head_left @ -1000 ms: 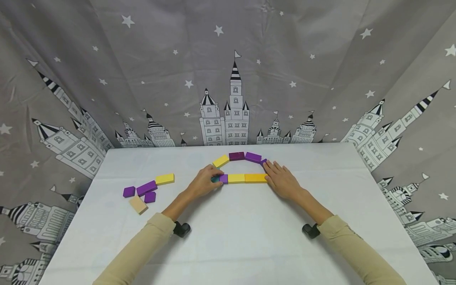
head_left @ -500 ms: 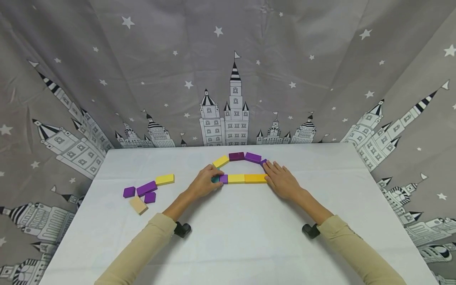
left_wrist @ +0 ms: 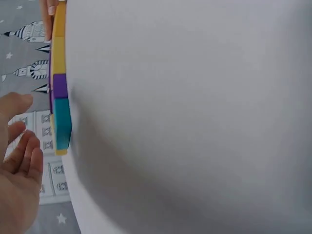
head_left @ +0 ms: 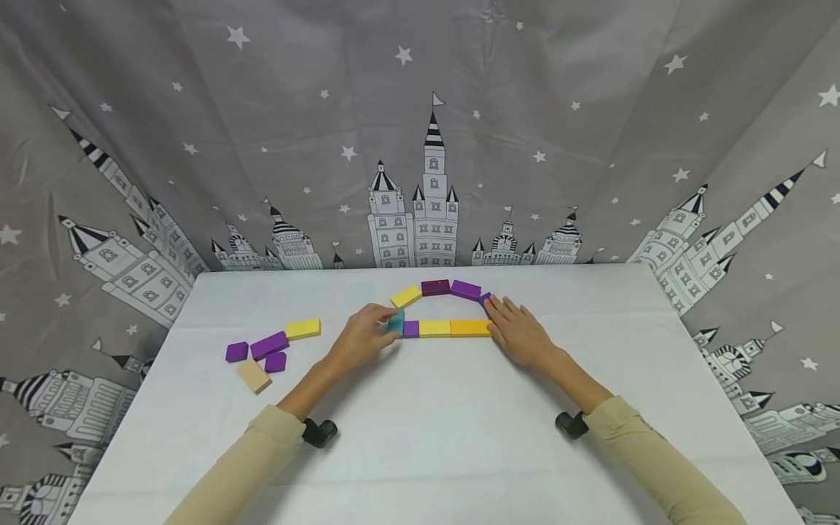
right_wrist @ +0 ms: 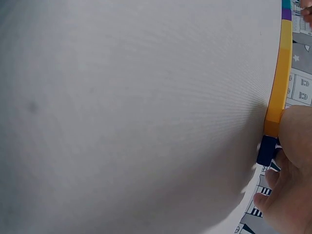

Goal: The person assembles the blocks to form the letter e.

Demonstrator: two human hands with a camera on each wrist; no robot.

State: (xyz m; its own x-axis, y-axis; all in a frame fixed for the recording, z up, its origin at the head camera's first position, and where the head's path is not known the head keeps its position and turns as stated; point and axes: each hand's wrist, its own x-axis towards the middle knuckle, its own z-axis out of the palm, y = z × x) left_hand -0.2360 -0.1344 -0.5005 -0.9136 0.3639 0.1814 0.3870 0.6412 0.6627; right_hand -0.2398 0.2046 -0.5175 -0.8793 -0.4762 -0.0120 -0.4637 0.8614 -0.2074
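On the white table, a straight row of toy blocks runs from a teal block (head_left: 396, 322) through a small purple block (head_left: 410, 329) and a yellow block (head_left: 435, 329) to an orange block (head_left: 469, 329). Behind it curve another yellow block (head_left: 406, 297), a dark purple block (head_left: 436, 287) and a purple block (head_left: 466, 289). My left hand (head_left: 364, 332) is beside the teal block, thumb and fingers spread apart; the left wrist view shows a gap to it. My right hand (head_left: 520, 332) rests with extended fingers at the row's right end, partly covering a dark blue block (right_wrist: 266, 150).
Left on the table lie loose blocks: a yellow one (head_left: 303, 329), a long purple one (head_left: 270, 345), two small purple ones and a tan one (head_left: 254, 376). A grey castle-print curtain (head_left: 590, 109) hangs behind the table's far edge.
My left hand has let go of the teal block and moved slightly left and back, uncovering it. The right hand and the other blocks stay in place.
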